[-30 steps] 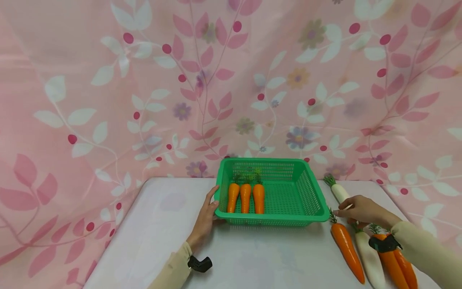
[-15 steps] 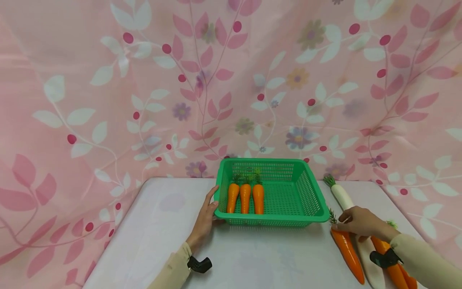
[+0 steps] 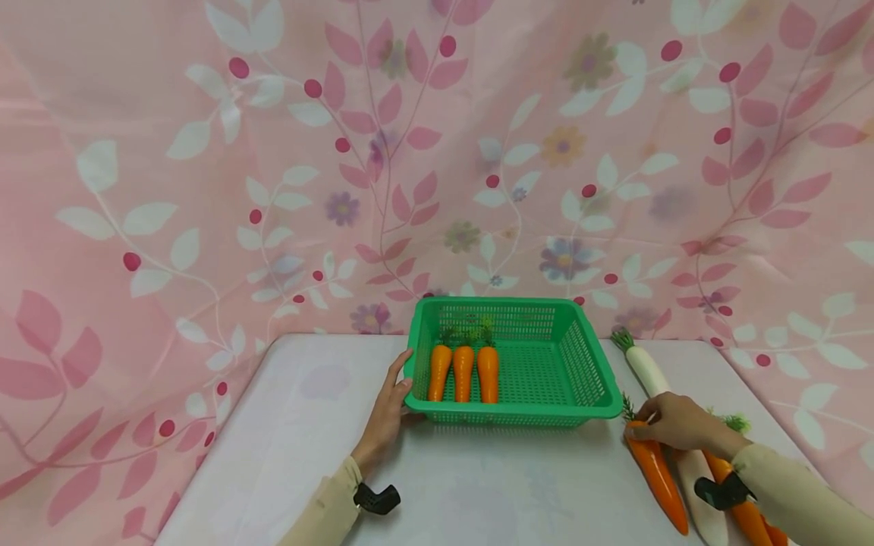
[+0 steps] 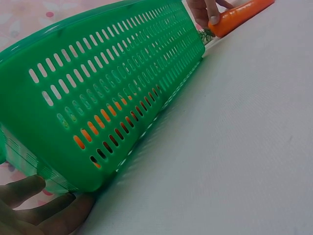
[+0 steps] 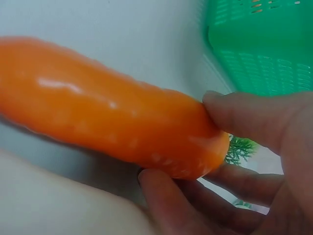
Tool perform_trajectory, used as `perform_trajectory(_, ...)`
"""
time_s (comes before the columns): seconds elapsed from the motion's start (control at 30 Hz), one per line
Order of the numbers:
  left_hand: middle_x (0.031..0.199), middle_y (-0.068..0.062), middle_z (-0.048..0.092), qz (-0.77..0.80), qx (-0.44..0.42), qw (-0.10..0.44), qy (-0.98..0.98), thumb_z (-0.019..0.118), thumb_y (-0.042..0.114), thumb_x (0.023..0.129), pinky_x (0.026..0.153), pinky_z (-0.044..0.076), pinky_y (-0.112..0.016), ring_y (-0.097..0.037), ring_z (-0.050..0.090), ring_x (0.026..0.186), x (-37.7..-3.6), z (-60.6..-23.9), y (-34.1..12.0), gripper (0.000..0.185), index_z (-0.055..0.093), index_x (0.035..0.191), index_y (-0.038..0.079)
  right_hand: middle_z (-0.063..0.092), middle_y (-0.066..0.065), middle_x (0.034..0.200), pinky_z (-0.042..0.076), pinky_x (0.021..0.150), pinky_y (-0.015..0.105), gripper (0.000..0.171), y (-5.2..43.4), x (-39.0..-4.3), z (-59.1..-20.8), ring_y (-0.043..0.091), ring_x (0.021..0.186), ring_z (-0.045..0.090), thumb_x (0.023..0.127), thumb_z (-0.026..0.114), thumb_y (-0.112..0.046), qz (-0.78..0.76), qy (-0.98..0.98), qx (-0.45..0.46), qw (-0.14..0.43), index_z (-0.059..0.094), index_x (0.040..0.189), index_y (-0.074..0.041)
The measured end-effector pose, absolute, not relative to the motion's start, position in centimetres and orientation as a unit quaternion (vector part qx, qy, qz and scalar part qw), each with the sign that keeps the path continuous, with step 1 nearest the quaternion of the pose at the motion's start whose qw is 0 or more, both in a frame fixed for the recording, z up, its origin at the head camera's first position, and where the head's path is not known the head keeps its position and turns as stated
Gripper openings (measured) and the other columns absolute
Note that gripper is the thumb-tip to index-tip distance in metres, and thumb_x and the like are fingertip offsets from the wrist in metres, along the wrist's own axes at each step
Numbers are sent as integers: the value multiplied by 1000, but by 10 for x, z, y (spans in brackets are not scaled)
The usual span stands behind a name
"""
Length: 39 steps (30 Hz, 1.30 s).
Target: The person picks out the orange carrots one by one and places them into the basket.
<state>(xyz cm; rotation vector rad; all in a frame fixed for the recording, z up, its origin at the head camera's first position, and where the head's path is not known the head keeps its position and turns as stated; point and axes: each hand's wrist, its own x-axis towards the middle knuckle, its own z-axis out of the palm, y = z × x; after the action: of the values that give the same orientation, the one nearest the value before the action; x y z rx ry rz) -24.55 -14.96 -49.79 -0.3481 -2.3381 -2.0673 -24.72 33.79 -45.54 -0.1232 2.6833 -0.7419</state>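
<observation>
A: What is new in front of us?

B: Compared with a second ago, our right hand (image 3: 672,421) sits lower, off the leaves and at the thick end of the outer carrot (image 3: 658,478). From the right wrist we see the thumb (image 5: 254,117) on one flank and fingers on the other, clamped on it.

A: What does that mean for our work?

B: We judge the carrot secured but not carried: it seems to lie on the table, just outside the front right corner of the green basket (image 3: 508,410). Inside, three carrots (image 3: 463,375) lie side by side at the left, unmoved.

A: And our left hand (image 3: 388,417)?

B: Unchanged. Its fingers lie fairly straight and slightly apart, touching the basket's left end. How hard they press, we cannot tell.

A: What else is near?

B: One white radish (image 3: 705,504) runs just beside the outer carrot, partly under our hand. More carrots (image 3: 749,523) show beyond it, too covered for us to count. A second radish (image 3: 647,370) lies farther back.

A: The surface and the room?

B: We have a pale table (image 3: 478,470) with rounded far corners. Behind it hangs a wrinkled pink cloth (image 3: 341,250), printed with leaves, berries and flowers, hiding the rest of the room.
</observation>
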Motion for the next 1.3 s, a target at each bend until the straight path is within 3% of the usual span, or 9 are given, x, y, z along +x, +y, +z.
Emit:
perform_trajectory(0.3, 155, -20, 36, -675, -118, -11, -728, 35, 30, 109, 100, 44, -46, -44, 57, 120, -246, -500, -150, 51, 21, 158, 33, 61, 6, 81, 56, 56, 35, 42, 335, -244, -455, 19, 66, 60, 85, 76, -40, -279, 940, -24, 195, 70, 106, -3)
perform_trajectory(0.53, 155, -17, 37, -673, -112, -8, -731, 35, 35, 108, 102, 42, -44, -41, 58, 119, -247, -500, -151, 52, 20, 158, 34, 62, 6, 86, 56, 57, 34, 54, 334, -245, -457, 18, 69, 60, 79, 80, -43, -272, 942, -21, 193, 69, 109, 0)
perform_trajectory(0.73, 160, -8, 29, -672, -116, -2, -731, 36, 33, 108, 104, 39, -49, -40, 53, 127, -246, -500, -150, 52, 21, 158, 32, 63, 5, 85, 58, 64, 37, 42, 340, -246, -458, 19, 74, 61, 82, 79, -37, -320, 920, -14, 227, 72, 105, -3)
perform_trajectory(0.87, 163, 1, 18, -669, -121, 5, -733, 36, 31, 108, 105, 38, -50, -37, 44, 136, -246, -500, -149, 52, 22, 158, 30, 66, 7, 90, 59, 71, 40, 43, 348, -247, -454, 22, 78, 63, 88, 74, -32, -371, 891, -13, 261, 69, 116, 1)
perform_trajectory(1.07, 164, 2, 17, -670, -120, 8, -733, 35, 29, 109, 106, 36, -53, -37, 43, 137, -246, -501, -148, 52, 22, 158, 29, 67, 9, 103, 57, 80, 45, 55, 363, -252, -447, 25, 86, 62, 96, 65, -25, -451, 842, -2, 296, 52, 133, 14)
perform_trajectory(1.3, 164, 3, 17, -667, -113, 10, -736, 35, 31, 108, 108, 35, -56, -34, 39, 139, -246, -503, -147, 51, 22, 158, 31, 67, 9, 110, 55, 86, 46, 55, 380, -257, -439, 25, 93, 62, 99, 56, -15, -532, 781, -10, 326, 39, 140, 18)
